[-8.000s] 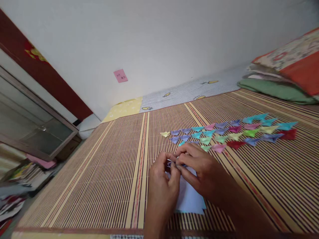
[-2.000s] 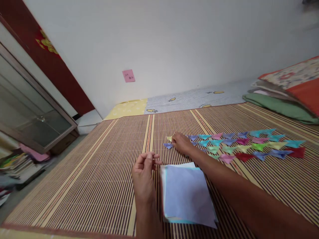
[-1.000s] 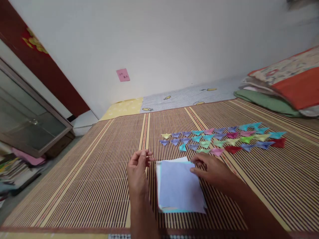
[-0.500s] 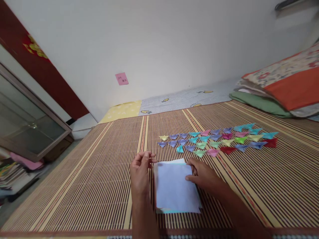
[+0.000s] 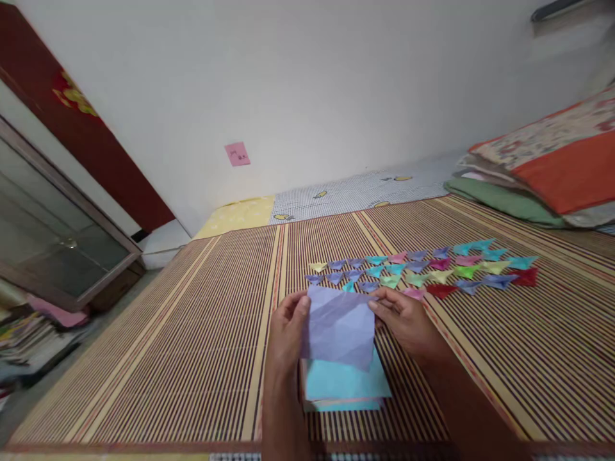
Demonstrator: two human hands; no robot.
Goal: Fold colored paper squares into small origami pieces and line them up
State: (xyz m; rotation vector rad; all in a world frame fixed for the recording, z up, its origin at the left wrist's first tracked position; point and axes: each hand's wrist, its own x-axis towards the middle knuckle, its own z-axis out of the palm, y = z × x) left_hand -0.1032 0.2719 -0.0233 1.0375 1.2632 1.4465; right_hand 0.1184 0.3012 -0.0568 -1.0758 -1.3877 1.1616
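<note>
A square sheet of lavender paper (image 5: 340, 326) is held up between my two hands. My left hand (image 5: 288, 326) pinches its left edge, and my right hand (image 5: 401, 317) has the upper right corner between thumb and fingers. Under it, a stack of coloured paper (image 5: 348, 382) lies on the striped mat, a light blue sheet on top; the raised sheet hides its far part. Beyond my hands, rows of small folded paper shapes (image 5: 418, 267) in several colours stand on the mat, a few partly covered by the lavender sheet.
The striped mat (image 5: 192, 358) spreads over the bed. Folded bedding and an orange pillow (image 5: 562, 173) are piled at the right. A pink note (image 5: 237, 154) is on the white wall. At the left are a glass-fronted cabinet (image 5: 57, 230) and stacked books (image 5: 29, 339).
The lavender sheet has come up off the stack, uncovering a light blue one. My left hand, earlier beside the stack with nothing in it, now grips the sheet's left edge.
</note>
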